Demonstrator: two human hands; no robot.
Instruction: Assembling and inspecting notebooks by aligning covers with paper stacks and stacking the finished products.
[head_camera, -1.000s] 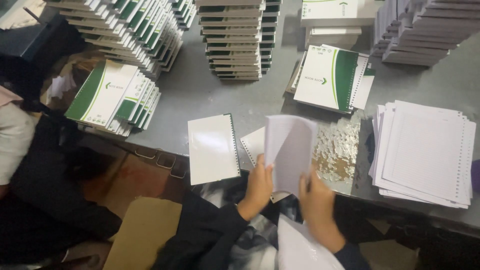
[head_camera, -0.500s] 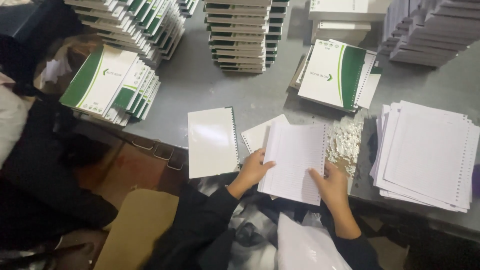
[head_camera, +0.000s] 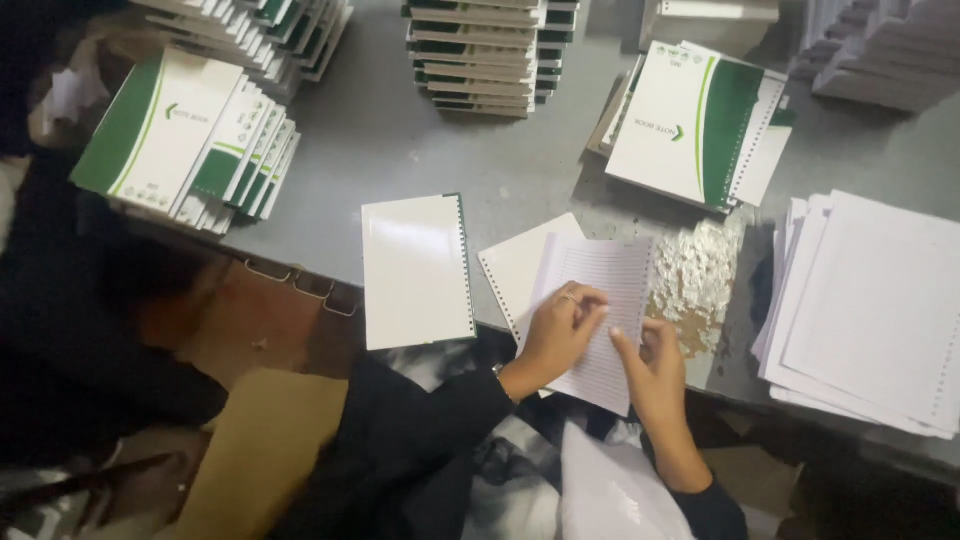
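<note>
From the head camera, the left hand (head_camera: 558, 335) lies on a stack of lined pages (head_camera: 598, 310) at the near edge of the grey table (head_camera: 400, 150), its fingers bent and pinching the top sheet. The right hand (head_camera: 660, 375) holds the same pages from the lower right, fingers curled round the edge. A white cover (head_camera: 415, 270) lies just to the left. A pile of paper bits (head_camera: 695, 280) sits just right of the pages. Green and white notebooks (head_camera: 700, 120) lie farther back, and white sheets (head_camera: 870, 310) are stacked at the right.
</note>
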